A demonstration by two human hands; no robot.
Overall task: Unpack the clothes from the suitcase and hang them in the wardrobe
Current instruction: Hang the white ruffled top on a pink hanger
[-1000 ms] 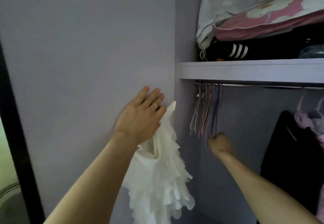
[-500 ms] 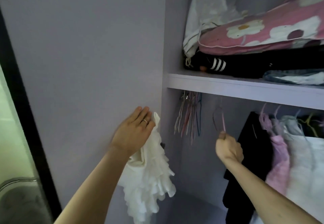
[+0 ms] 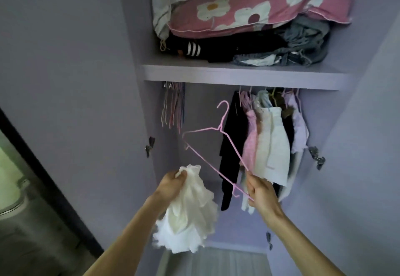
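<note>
- White ruffled garment [image 3: 190, 210] hangs bunched from the left hand [image 3: 171, 183], in front of the open wardrobe and low in the view; the fingers are curled tight round its top edge, and the rest drops toward 6 o'clock.
- Pink hanger [image 3: 220, 127] is pinched at its lower end by the right hand [image 3: 259, 191], thumb and fingers closed on the wire there.
- Its long bar runs from 10 o'clock down to 4 o'clock, hook up at 12 (so it is tilted, not level).
- From that grip the garment lies at about 9 o'clock, near but not touching the wire; the hanger's free end sits above the garment, at roughly 12 o'clock from the left hand.
- My guess is that the free end goes into the garment's opening next, and the left hand, being nearer, would have to spread the bunched top first.
- Spare hangers [image 3: 173, 107] cluster at 11 o'clock under the shelf [image 3: 238, 73]; hung clothes [image 3: 270, 137] crowd 1 o'clock, just behind the right hand.
- Between them is a gap below the shelf; the rail itself is hidden.
</note>
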